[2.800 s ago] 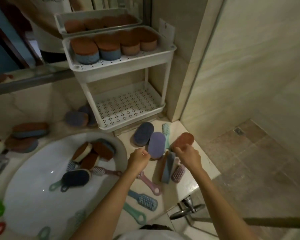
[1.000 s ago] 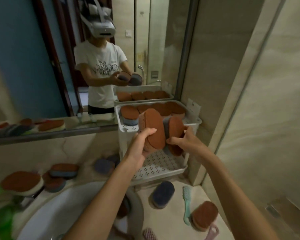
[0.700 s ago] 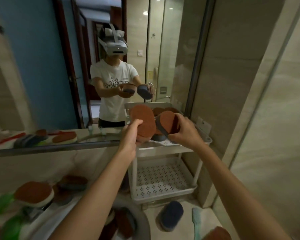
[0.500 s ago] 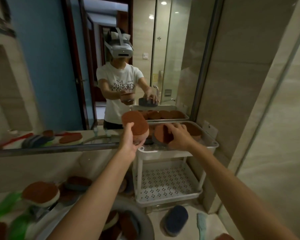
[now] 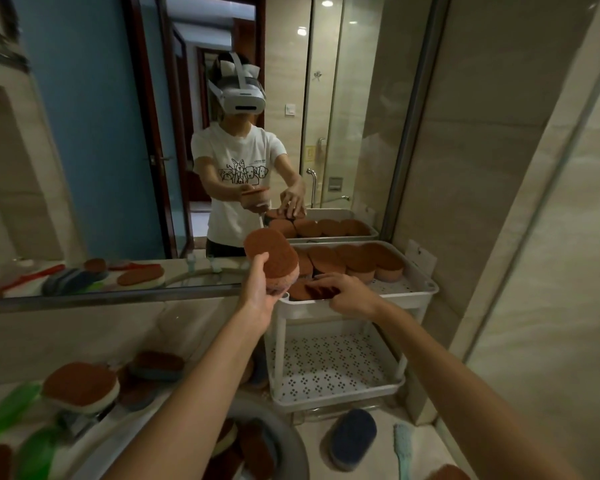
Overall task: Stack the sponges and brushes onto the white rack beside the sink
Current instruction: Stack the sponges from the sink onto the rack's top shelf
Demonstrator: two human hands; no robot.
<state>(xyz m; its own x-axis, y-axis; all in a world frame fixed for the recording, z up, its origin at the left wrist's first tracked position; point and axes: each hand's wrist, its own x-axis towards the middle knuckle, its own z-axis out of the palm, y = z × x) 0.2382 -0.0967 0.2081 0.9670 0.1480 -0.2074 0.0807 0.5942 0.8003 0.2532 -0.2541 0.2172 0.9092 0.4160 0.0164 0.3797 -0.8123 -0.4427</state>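
The white two-tier rack (image 5: 426,293) stands right of the sink, against the mirror. Its top tier holds a row of brown-topped sponges (image 5: 355,258); its lower tier (image 5: 329,368) holds nothing. My left hand (image 5: 258,294) grips a brown-topped sponge (image 5: 271,256) tilted up just left of the top tier's front corner. My right hand (image 5: 349,296) lies with fingers stretched over another brown sponge (image 5: 300,292), which sits in the front left of the top tier.
A blue sponge (image 5: 352,438) and a teal brush (image 5: 404,452) lie on the counter in front of the rack. More sponges sit in the sink (image 5: 284,445) and on the left counter (image 5: 80,386). The mirror runs behind; a tiled wall closes the right side.
Both hands picked sponges off the counter and raised them to the rack's top tier. The right hand lowered its sponge into the tier and its fingers flattened on it; the left keeps holding its sponge.
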